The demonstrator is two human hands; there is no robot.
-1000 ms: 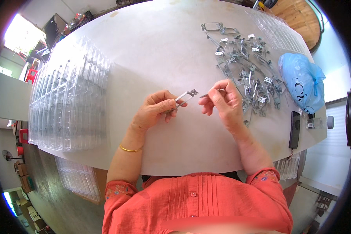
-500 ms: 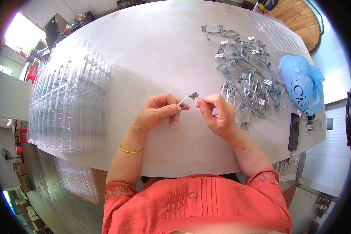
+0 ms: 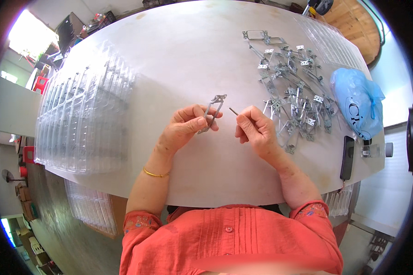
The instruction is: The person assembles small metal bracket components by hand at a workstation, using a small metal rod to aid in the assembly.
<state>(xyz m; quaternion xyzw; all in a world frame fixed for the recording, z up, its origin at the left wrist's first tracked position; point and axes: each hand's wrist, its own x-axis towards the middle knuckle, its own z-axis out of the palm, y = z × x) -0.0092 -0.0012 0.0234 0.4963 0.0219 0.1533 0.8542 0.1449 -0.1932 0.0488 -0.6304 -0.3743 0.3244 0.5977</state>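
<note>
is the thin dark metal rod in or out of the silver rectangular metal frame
Out: pale tabletop shows between the thin dark metal rod in the right hand and the silver rectangular metal frame in the left hand.

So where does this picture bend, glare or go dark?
Head view: the white table bows along its far edge; head view: the bright opening at upper left burns out white, and glare washes over the clear trays; head view: the corners turn black.

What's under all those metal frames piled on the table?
The pale tabletop shows through gaps between the metal frames. Where they overlap thickly, what lies beneath is hidden.
</note>
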